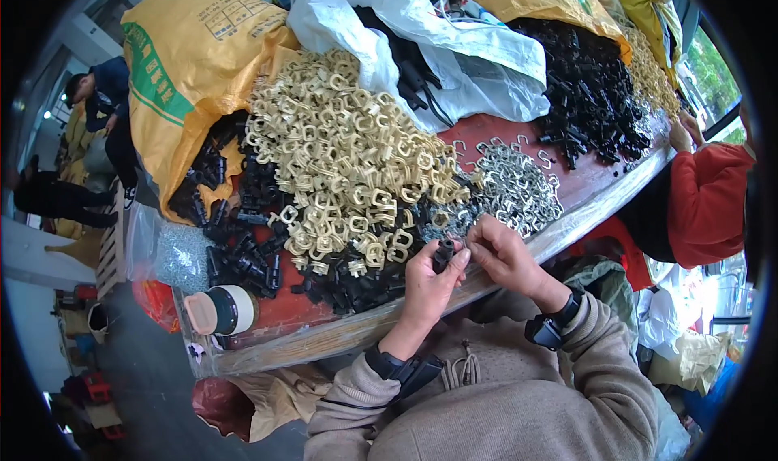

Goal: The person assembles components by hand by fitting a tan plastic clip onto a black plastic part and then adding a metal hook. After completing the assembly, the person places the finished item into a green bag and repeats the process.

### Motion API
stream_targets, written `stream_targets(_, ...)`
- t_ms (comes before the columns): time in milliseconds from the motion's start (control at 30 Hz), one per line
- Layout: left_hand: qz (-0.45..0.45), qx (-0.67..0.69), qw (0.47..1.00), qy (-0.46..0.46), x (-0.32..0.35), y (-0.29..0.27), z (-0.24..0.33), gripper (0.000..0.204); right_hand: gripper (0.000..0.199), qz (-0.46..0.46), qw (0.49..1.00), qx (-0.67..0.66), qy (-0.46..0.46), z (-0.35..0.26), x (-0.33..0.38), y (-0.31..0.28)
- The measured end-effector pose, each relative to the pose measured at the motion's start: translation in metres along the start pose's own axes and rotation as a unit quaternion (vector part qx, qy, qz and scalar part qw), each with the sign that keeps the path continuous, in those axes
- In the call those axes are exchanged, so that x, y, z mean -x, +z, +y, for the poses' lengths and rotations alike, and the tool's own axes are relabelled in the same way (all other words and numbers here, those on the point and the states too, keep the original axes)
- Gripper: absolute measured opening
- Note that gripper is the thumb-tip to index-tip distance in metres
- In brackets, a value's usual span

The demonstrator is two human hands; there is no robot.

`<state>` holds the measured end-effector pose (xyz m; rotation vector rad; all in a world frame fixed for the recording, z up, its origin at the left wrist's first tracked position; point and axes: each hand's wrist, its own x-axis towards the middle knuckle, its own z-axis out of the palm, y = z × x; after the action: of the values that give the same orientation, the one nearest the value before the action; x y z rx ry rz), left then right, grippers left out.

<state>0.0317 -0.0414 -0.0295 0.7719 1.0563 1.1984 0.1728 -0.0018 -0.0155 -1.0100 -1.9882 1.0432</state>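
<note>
My left hand is closed around a small black plastic fitting, gripped between thumb and fingers near the table's front edge. Just to its right, my right hand has its thumb and fingertips pinched together. Whatever may be between those fingertips is hidden or too small to make out. Beyond the hands lies a big heap of beige plastic clips. Silvery U-shaped metal clips are piled behind my right hand. More black plastic parts lie left of the beige heap and under its front side.
A lidded cup stands at the table's left corner by a bag of small metal pieces. Yellow sacks and a white sack line the back. Black parts cover the right, where a person in red works.
</note>
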Motion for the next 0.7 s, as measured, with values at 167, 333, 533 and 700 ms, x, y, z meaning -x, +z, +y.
stream_targets(167,0.016,0.005,1.000,-0.015,0.001,-0.002,-0.002,0.012,0.005,0.035,0.995,0.051,-0.075,-0.010,0.001,0.007)
stream_targets(333,0.023,0.026,0.999,-0.022,0.001,-0.003,-0.003,0.011,0.006,0.046,0.995,0.056,-0.076,-0.013,0.003,0.008)
stream_targets(533,0.027,0.046,0.998,-0.015,0.001,-0.004,-0.007,0.010,0.005,0.040,0.998,0.026,-0.030,-0.016,-0.001,0.008)
stream_targets(700,0.034,0.017,0.999,0.028,0.000,-0.005,-0.010,0.009,0.005,0.034,0.998,0.027,-0.044,-0.019,-0.004,0.008)
